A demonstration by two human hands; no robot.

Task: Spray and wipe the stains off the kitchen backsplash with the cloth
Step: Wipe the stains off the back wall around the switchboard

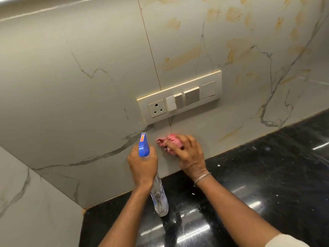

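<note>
Head: L hand grips clear bottle, R hand wadded cloth.

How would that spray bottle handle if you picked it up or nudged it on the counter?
Probably light: the spray bottle is clear plastic, and the left hand carries it alone by the neck. Likely tippy when stood: it is tall and narrow. It might slide on the glossy counter.

The left hand grips a spray bottle; the right hand presses a pink cloth on the backsplash below a switch plate.
</note>
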